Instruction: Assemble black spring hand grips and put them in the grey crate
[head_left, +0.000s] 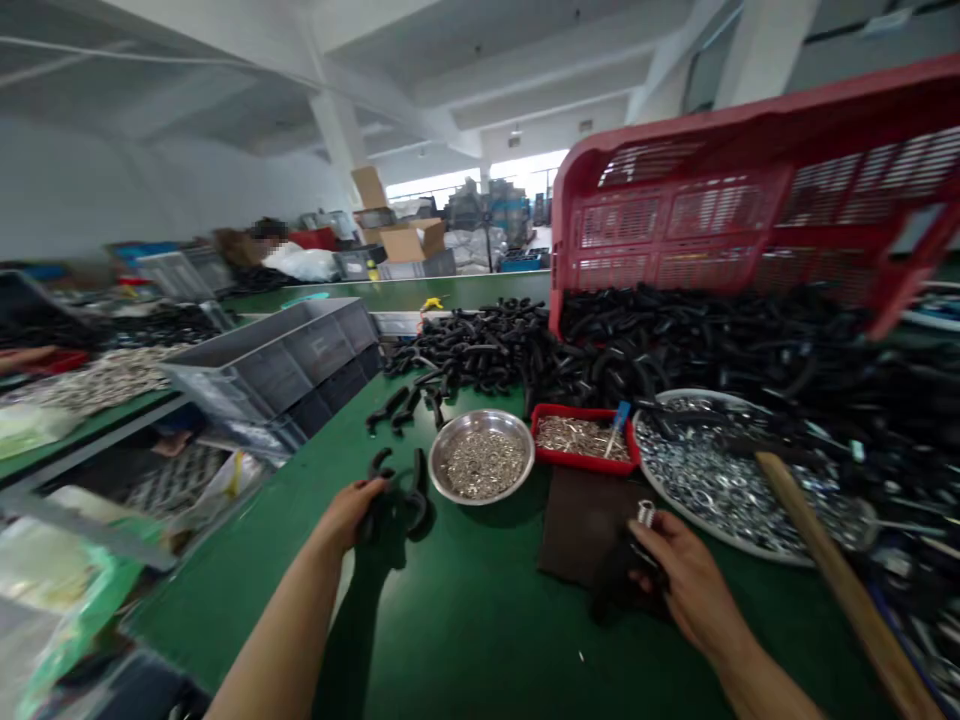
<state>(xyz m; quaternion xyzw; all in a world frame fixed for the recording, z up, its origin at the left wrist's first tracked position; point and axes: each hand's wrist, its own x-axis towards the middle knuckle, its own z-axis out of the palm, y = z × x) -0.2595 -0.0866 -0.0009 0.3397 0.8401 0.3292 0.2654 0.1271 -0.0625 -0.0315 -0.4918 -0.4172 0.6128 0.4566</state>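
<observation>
At the left of the green table, my left hand (352, 512) is closed on a black curved tube-like piece (379, 462). Beside it lies another such black piece (419, 500). My right hand (694, 580) grips a blurred black piece (619, 575) over a dark brown mat (566, 525). A shiny metal fitting (645, 512) shows at that piece's upper end, by my thumb. Between and beyond my hands sits a metal bowl (437, 480) of small metal parts. A red tray (585, 460) next to it holds small parts and a blue-handled tool (619, 418).
A large round tray (739, 550) of metal rings lies at right, with a wooden stick (817, 550) across its edge. Black pieces (495, 345) heap behind, spilling from a tipped red crate (675, 150). Grey bins (277, 350) stand left. A person (274, 240) is in the background.
</observation>
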